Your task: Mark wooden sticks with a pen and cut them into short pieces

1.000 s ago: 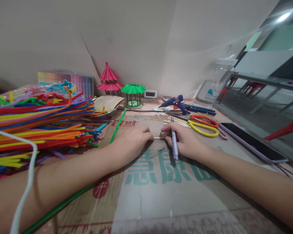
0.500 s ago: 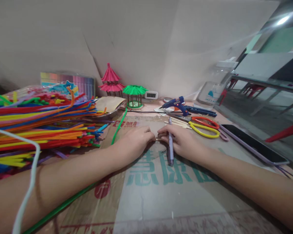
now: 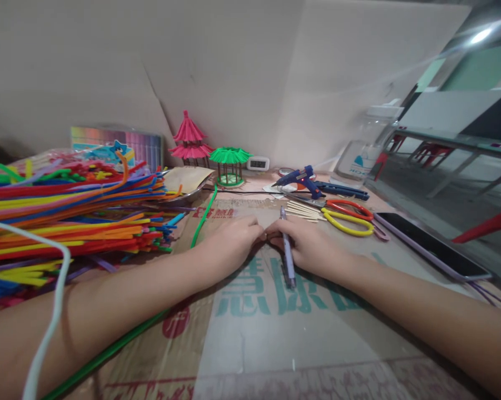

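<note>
My left hand (image 3: 239, 240) rests on the cardboard sheet (image 3: 250, 355), its thumb and fingers closed in a pinch. The fingertips of my right hand (image 3: 302, 240) meet it from the other side. A light purple pen (image 3: 289, 253) is held between the right fingers, slanting down toward me. Between the two pinches a thin pale stick showed a moment ago; the fingers now hide most of it. Behind my right hand lie several short wooden sticks (image 3: 304, 211) and scissors with red and yellow handles (image 3: 350, 225).
Colourful pipe cleaners (image 3: 75, 222) are heaped at left, near a white cable (image 3: 53, 311). A green strip (image 3: 109, 350) passes under my left arm. Behind stand pink (image 3: 189, 139) and green (image 3: 230, 158) model pavilions. A glue gun (image 3: 300, 179) and phone (image 3: 429, 244) lie at right.
My right hand has moved slightly left, closing up against the left fingertips. The pen has come with it and leans more. The stick between the hands shows less.
</note>
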### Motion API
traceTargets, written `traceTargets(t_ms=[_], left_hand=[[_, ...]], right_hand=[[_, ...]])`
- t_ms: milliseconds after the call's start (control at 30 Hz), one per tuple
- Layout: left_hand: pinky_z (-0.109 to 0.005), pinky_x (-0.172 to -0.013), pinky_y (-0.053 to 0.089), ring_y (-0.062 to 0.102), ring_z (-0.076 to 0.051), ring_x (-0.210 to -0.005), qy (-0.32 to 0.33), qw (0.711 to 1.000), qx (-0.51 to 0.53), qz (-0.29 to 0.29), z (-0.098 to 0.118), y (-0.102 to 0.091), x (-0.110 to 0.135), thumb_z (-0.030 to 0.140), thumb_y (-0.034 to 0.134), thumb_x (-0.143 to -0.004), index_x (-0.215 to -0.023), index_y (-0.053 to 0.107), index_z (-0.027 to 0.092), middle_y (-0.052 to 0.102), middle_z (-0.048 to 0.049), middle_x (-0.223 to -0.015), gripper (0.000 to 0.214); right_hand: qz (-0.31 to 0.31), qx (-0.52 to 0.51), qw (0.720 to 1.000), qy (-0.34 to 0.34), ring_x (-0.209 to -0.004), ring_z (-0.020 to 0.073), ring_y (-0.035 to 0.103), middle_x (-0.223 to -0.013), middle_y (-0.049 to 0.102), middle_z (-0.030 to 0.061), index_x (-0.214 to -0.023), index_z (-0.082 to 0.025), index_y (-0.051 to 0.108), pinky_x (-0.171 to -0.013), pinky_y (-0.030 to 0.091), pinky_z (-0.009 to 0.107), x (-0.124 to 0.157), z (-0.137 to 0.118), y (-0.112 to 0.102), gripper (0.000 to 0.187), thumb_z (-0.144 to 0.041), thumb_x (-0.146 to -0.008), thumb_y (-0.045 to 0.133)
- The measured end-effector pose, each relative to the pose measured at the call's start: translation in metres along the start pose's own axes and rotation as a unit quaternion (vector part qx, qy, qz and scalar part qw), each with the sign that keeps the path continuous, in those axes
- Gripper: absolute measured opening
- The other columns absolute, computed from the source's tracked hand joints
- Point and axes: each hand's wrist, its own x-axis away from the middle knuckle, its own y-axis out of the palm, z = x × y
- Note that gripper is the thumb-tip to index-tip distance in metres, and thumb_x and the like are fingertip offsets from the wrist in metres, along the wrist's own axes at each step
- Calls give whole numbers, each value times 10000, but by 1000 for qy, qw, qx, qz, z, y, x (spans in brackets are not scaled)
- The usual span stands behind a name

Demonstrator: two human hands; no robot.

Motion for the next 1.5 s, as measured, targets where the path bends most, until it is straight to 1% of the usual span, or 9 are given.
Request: traceTargets(t_ms=[167, 267, 500, 667, 767, 900, 1100, 1267, 1500], left_hand=[[-291, -719, 452, 630, -188, -842, -20, 1000, 7, -14, -1, -1, -1, 140, 553, -918, -906, 720, 183, 680, -37, -884, 173], [-310, -745, 466, 642, -207, -869, -37, 999, 2, -22, -1, -3, 0, 143, 553, -915, -956, 727, 187, 703, -46, -908, 185], [-323, -756, 477, 641, -220, -863, -50, 998, -6, -45, 7, -10, -2, 201, 554, -936, -870, 731, 169, 696, -61, -884, 191], [-328, -807, 483, 647, -226, -910, -57, 997, -6, -55, 9, -9, -5, 160, 572, -910, -912, 731, 166, 707, -62, -913, 159], [-326, -797, 485, 649, -220, -890, -55, 997, -8, -55, 7, -7, -6, 168, 564, -913, -901, 732, 174, 705, -57, -911, 169], [-327, -775, 482, 646, -223, -863, -55, 997, -14, -53, 8, -7, -5, 174, 551, -919, -874, 726, 162, 695, -67, -881, 182], [-313, -770, 477, 644, -221, -873, -53, 996, -20, -66, 10, -11, -6, 157, 558, -915, -890, 730, 145, 701, -77, -896, 174], [-314, -751, 472, 643, -221, -843, -51, 996, -25, -71, 11, -14, -7, 175, 549, -928, -873, 728, 141, 702, -74, -868, 191], [-294, -736, 464, 634, -201, -834, -47, 997, -26, -62, 9, -10, -4, 150, 550, -917, -879, 722, 154, 690, -65, -889, 176]], right_hand=[[-16, -4, 995, 94, -688, 167, 567, -737, 644, 7, -861, -201, 618, -629, 393, 260, -3, 0, -4, 69, -150, -832, 583], [-15, -3, 993, 114, -641, 157, 548, -687, 622, -9, -851, -205, 610, -602, 376, 253, -2, 1, -6, 68, -152, -827, 575], [25, -49, 997, 60, -684, 154, 567, -774, 653, 7, -941, -201, 632, -653, 409, 253, -3, 0, 1, 100, -193, -869, 564], [22, -29, 997, 69, -670, 159, 546, -710, 611, -4, -855, -199, 616, -635, 388, 254, -4, 7, 1, 86, -135, -813, 575], [30, -44, 996, 77, -654, 151, 553, -722, 630, -3, -904, -194, 621, -628, 398, 249, -2, 7, 0, 83, -167, -842, 573], [1, -74, 996, 43, -723, 158, 582, -799, 664, 12, -931, -201, 627, -680, 420, 257, -2, 1, 0, 92, -194, -860, 569], [-4, -70, 994, 88, -580, 133, 505, -635, 572, -43, -808, -213, 564, -585, 362, 240, -1, -1, 0, 105, -111, -783, 560], [12, -78, 993, 88, -614, 136, 527, -687, 601, -32, -893, -212, 599, -611, 393, 242, -3, 0, 2, 83, -165, -838, 557], [7, -76, 993, 90, -566, 127, 493, -625, 553, -50, -793, -211, 540, -562, 361, 232, 0, 3, -1, 104, -113, -770, 565]])
